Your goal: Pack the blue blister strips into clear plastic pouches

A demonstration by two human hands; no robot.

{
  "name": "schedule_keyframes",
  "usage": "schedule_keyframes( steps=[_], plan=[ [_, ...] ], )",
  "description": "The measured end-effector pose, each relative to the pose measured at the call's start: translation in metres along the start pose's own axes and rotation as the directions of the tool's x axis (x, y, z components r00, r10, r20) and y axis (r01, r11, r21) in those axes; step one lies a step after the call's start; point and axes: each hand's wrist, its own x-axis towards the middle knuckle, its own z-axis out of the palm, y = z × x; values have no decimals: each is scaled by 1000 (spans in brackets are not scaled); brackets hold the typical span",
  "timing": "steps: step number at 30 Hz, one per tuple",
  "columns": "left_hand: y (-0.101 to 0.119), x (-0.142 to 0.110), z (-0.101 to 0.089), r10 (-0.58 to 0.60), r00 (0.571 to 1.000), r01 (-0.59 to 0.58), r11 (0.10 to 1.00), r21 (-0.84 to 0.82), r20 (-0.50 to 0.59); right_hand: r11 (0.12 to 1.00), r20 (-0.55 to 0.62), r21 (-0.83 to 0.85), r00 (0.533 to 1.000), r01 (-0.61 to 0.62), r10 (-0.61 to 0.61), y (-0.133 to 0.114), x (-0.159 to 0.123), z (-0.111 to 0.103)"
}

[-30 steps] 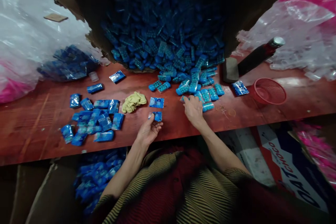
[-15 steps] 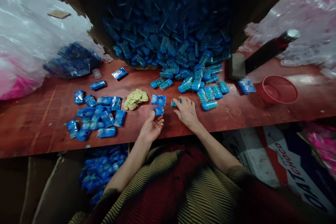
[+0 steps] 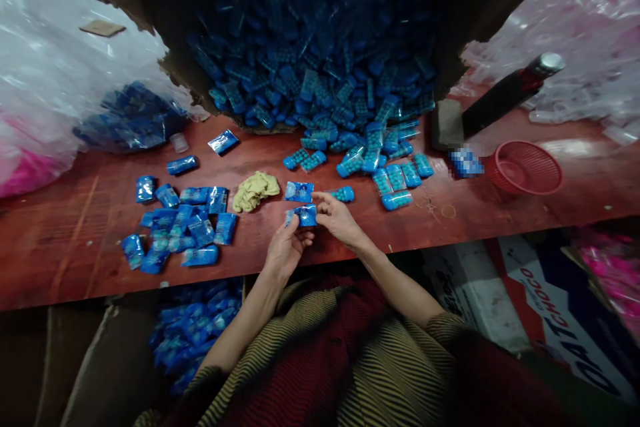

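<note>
Head view, packet (image 3: pixel 304 215): at the tabletop's (image 3: pixel 100 233) near side.
Left hand (image 3: pixel 287 250): thumb and fingers clamped on the packet's left end.
Right hand (image 3: pixel 340 221): fingertips at its right end, grip unclear.
Cloth (image 3: pixel 256 191): crumpled, left of the packet.

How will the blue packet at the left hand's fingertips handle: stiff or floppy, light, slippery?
Probably floppy: the blue packet looks like thin film, so it may buckle if pushed edge-on. Likely light, since it shows little bulk. Its shiny surface suggests it could slip in a loose pinch by the left hand.
</note>
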Motion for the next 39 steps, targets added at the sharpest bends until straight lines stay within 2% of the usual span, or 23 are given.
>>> schedule_keyframes(
  steps=[3, 6, 8, 11, 13, 16, 18, 20, 22, 24, 29, 32, 35, 39],
  plan=[
    [-1, 1, -3, 116, 993, -113, 990, 84, -30, 981, -85, -166, 989, 103, -119, 1, -5, 3],
    [1, 3, -5, 102, 994, -100, 993, 59, -39, 955, -157, -260, 970, 140, -184, -2, -10, 9],
    [4, 5, -5, 3, 999, -3, 1000, 19, -37, 983, -157, -163, 981, 87, -113, -2, -11, 13],
    [7, 6, -4, -102, 994, 103, 995, 7, -48, 986, -74, 131, 991, -105, 115, -2, -9, 14],
    [7, 6, -4, -42, 998, 44, 998, 55, -47, 946, -40, 256, 976, -199, 216, -2, -9, 12],
    [6, 6, -4, 150, 988, -140, 976, 169, -48, 908, -3, 331, 961, -259, 275, 1, -10, 9],
    [7, 6, -4, 254, 966, -235, 945, 229, -55, 897, 12, 341, 956, -280, 294, 3, -11, 8],
    [8, 5, -3, 294, 954, -271, 932, 240, -65, 916, -35, 309, 959, -257, 281, 4, -12, 7],
    [10, 5, -3, 270, 961, -250, 945, 210, -68, 943, -100, 258, 966, -208, 240, 4, -12, 7],
    [13, 4, -4, 206, 978, -197, 965, 176, -38, 955, -107, 237, 973, -176, 206, 2, -12, 7],
    [15, 5, -6, 122, 992, -127, 976, 174, 42, 934, 7, 291, 976, -208, 215, -6, -10, 3],
    [15, 6, -9, 100, 993, -109, 980, 166, 61, 924, 37, 303, 972, -233, 233, -6, -10, 2],
    [13, 8, -9, 105, 994, -107, 988, 115, 22, 929, 7, 292, 972, -227, 235, -2, -13, 5],
    [8, 10, -6, 151, 988, -149, 988, 45, -45, 883, -48, 402, 958, -242, 284, 6, -18, 14]
  ],
)
